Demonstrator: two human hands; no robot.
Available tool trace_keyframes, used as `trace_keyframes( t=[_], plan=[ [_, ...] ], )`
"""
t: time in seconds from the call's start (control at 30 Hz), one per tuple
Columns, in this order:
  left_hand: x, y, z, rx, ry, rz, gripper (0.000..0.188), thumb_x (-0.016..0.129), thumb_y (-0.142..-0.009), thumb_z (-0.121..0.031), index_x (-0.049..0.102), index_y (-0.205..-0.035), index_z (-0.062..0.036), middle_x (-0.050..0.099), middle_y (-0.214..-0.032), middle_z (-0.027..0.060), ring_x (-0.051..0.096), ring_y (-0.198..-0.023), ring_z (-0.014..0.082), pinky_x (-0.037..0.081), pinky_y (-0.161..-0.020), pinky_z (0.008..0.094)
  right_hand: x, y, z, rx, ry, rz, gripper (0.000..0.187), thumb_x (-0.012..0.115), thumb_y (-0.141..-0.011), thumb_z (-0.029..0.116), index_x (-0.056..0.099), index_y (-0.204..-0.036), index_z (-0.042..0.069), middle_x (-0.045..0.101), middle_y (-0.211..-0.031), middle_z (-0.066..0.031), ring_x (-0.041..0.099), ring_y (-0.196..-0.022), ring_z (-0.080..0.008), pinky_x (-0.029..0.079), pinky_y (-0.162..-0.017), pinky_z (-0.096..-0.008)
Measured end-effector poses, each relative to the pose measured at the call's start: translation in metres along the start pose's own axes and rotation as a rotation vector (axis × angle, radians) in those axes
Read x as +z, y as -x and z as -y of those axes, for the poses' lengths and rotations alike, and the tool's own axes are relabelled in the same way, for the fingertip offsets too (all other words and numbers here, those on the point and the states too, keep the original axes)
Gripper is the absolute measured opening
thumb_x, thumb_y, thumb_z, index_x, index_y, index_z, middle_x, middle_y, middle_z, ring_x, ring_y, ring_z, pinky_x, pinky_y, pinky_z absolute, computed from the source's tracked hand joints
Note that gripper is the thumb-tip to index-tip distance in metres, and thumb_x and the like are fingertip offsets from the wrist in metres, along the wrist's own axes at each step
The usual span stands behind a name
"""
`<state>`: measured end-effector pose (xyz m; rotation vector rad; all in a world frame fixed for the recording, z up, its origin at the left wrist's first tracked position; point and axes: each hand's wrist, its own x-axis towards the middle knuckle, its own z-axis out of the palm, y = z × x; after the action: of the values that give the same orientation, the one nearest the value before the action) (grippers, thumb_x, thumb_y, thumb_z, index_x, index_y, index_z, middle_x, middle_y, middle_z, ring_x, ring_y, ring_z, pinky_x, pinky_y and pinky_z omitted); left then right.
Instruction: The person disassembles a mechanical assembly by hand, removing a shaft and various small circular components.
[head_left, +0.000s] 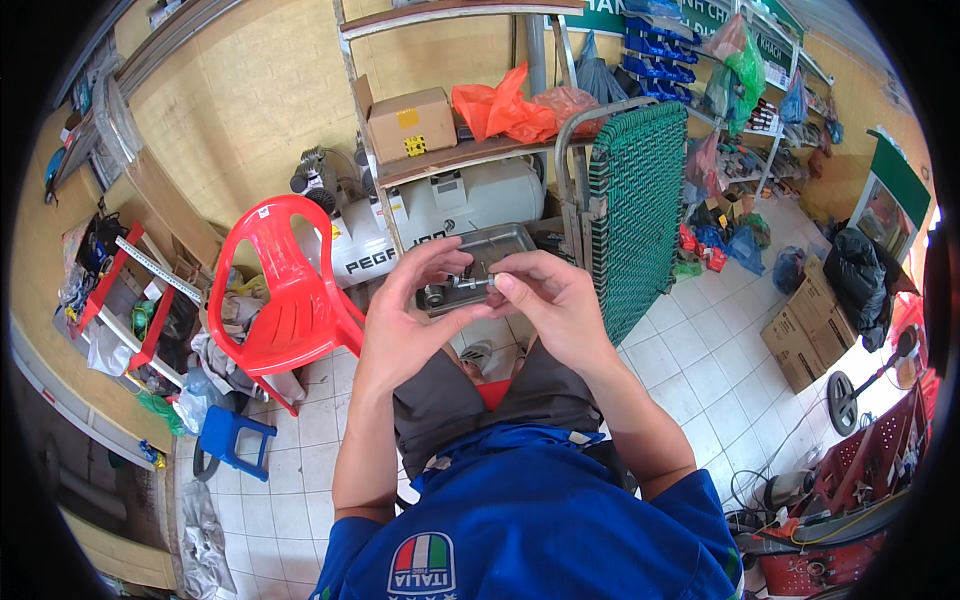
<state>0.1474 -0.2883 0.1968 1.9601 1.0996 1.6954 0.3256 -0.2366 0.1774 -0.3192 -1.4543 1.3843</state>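
Observation:
Both hands are raised in front of my lap around a small silver metal fitting [467, 284] with dark parts on it. My right hand [560, 305] pinches its right end between thumb and fingers. Curled in a C shape, my left hand [405, 315] has its fingertips at the upper side of the piece and its thumb stretched below. The exact contact of the left fingertips is hard to make out. Below and beyond the hands lies a grey metal tray [505, 238]; it is partly covered by them, so some dark shapes near the fitting may belong to its contents.
A red plastic chair [285, 315] stands at the left, with a blue stool [235, 440] nearer me. Ahead are a white air compressor tank [480, 198] and a shelf with a cardboard box [410, 122]. A green woven folding bed [640, 210] stands upright at the right, beyond it cartons [808, 325].

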Motion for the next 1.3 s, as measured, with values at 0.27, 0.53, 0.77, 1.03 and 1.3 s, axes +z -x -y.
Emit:
trace_keyframes(
  t=[0.27, 0.53, 0.77, 1.03, 1.3],
  plan=[
    [-0.013, 0.005, 0.021, -0.140, 0.007, 0.084, 0.051, 0.075, -0.082, -0.005, 0.054, -0.130, -0.0032, 0.071, -0.105, 0.0078, 0.066, -0.101, 0.0178, 0.046, -0.097, 0.0342, 0.000, 0.000, -0.004, 0.005, 0.001, 0.010, 0.019, 0.061, -0.096, 0.006, 0.062, -0.111, -0.004, 0.067, -0.100, -0.0114, 0.067, -0.087, -0.0153, 0.060, -0.077, -0.0307],
    [-0.006, 0.004, 0.008, -0.155, 0.159, 0.030, 0.046, 0.074, -0.082, -0.005, 0.058, -0.125, -0.0033, 0.071, -0.108, 0.0091, 0.066, -0.100, 0.0168, 0.046, -0.097, 0.0329, -0.001, 0.001, -0.004, 0.018, 0.014, 0.000, 0.019, 0.061, -0.096, 0.007, 0.062, -0.111, -0.004, 0.066, -0.100, -0.0108, 0.067, -0.087, -0.0151, 0.061, -0.077, -0.0307],
    [-0.003, 0.002, 0.011, -0.027, 0.001, 0.044, 0.053, 0.076, -0.082, -0.008, 0.054, -0.130, -0.0034, 0.070, -0.108, 0.0087, 0.066, -0.100, 0.0178, 0.047, -0.095, 0.0332, 0.000, 0.001, -0.006, -0.005, 0.003, 0.013, 0.020, 0.061, -0.096, 0.008, 0.062, -0.111, -0.005, 0.066, -0.100, -0.0108, 0.067, -0.088, -0.0154, 0.061, -0.077, -0.0312],
    [-0.004, 0.002, 0.009, -0.130, 0.101, 0.013, 0.044, 0.072, -0.087, -0.009, 0.055, -0.128, -0.0029, 0.070, -0.100, 0.0091, 0.066, -0.096, 0.0157, 0.048, -0.091, 0.0314, -0.002, 0.000, -0.007, 0.006, -0.001, 0.016, 0.020, 0.061, -0.096, 0.008, 0.062, -0.112, -0.005, 0.067, -0.101, -0.0114, 0.067, -0.088, -0.0159, 0.061, -0.078, -0.0313],
    [-0.003, 0.002, 0.009, -0.074, 0.005, 0.013, 0.041, 0.071, -0.088, -0.009, 0.057, -0.126, -0.0032, 0.071, -0.097, 0.0072, 0.067, -0.095, 0.0156, 0.048, -0.090, 0.0317, -0.001, 0.000, -0.007, 0.007, -0.004, 0.007, 0.020, 0.061, -0.096, 0.008, 0.062, -0.112, -0.005, 0.067, -0.101, -0.0116, 0.067, -0.088, -0.0164, 0.061, -0.077, -0.0313]
  ],
)
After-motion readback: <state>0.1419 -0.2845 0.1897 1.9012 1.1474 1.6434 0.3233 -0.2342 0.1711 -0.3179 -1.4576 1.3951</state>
